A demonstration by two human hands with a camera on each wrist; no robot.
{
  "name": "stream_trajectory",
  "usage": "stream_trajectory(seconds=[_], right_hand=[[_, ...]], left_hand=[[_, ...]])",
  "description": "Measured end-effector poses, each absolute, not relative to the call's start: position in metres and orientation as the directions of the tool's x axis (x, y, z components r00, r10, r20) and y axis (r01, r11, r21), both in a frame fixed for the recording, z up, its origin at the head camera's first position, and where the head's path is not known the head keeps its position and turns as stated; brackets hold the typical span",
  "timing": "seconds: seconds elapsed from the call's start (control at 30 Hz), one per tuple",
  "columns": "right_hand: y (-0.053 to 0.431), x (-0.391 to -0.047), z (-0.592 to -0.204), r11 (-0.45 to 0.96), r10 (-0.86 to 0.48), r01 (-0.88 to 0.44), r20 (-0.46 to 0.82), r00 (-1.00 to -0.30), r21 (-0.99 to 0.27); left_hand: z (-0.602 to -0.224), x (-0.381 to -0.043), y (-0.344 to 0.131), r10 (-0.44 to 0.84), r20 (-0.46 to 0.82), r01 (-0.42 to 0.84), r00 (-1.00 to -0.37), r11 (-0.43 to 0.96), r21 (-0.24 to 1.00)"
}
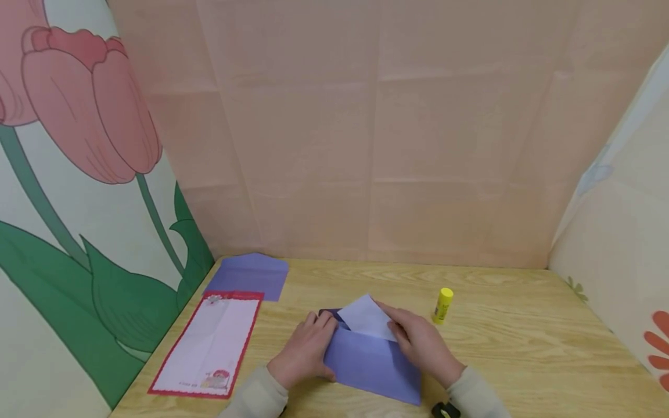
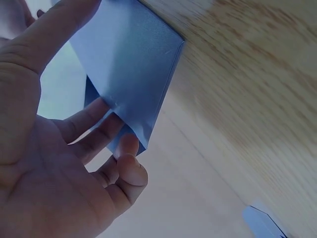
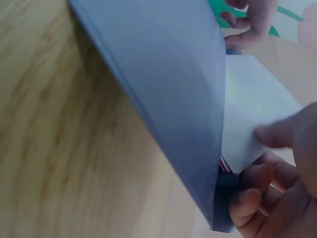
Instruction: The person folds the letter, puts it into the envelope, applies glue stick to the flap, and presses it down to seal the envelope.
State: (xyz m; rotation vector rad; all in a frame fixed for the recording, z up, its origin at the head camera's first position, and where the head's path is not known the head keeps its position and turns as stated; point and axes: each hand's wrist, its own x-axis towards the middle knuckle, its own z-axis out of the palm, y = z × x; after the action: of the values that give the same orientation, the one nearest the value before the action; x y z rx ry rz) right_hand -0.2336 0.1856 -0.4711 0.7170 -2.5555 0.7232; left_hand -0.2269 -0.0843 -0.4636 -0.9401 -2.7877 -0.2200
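Left fingers (image 1: 317,326), right of one purple envelope (image 1: 248,280) and one red-bordered sheet (image 1: 211,342), grip a second purple envelope (image 1: 373,363); right fingers (image 1: 400,316) pinch one white paper (image 1: 364,316), partly in its mouth. Reddish edge (image 3: 223,165): right wrist view only. One yellow tube (image 1: 443,306) right of both.

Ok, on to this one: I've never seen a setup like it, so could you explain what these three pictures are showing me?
There's no machine here, just a person's two bare hands. The wide picture comes from a camera worn on the head, looking forward and down. The other two come from cameras on the left and right wrists, each looking at that hand's work.

The left hand holds a purple envelope; the right hand pinches a white paper that sits partly in its opening. On the table, a red-bordered sheet lies to the left, with a second purple envelope beyond it. A yellow glue stick stands to the right.
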Motion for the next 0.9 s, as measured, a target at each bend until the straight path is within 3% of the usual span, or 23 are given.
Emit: stream_trajectory(seconds=[0.3, 0.57, 0.73, 0.9], right_hand=[[0.184, -0.23, -0.467, 0.735, -0.365, -0.452, 0.267, -0.892, -0.505], [0.189, -0.235, -0.468, 0.632, -0.301, -0.333, 0.174, -0.938, -0.7], [0.191, -0.237, -0.469, 0.569, -0.152, -0.22, 0.162, -0.975, -0.792], [0.193, -0.238, -0.466, 0.527, -0.036, -0.188, 0.199, -0.979, -0.829]], left_hand=[[-0.463, -0.226, -0.084, 0.582, 0.217, 0.61, -0.783, 0.787, 0.089], [-0.469, -0.225, -0.088, 0.512, 0.264, 0.557, -0.817, 0.82, 0.131], [-0.477, -0.23, -0.092, 0.351, 0.27, 0.43, -0.897, 0.836, 0.34], [-0.476, -0.232, -0.094, 0.23, 0.229, 0.324, -0.946, 0.688, 0.649]])
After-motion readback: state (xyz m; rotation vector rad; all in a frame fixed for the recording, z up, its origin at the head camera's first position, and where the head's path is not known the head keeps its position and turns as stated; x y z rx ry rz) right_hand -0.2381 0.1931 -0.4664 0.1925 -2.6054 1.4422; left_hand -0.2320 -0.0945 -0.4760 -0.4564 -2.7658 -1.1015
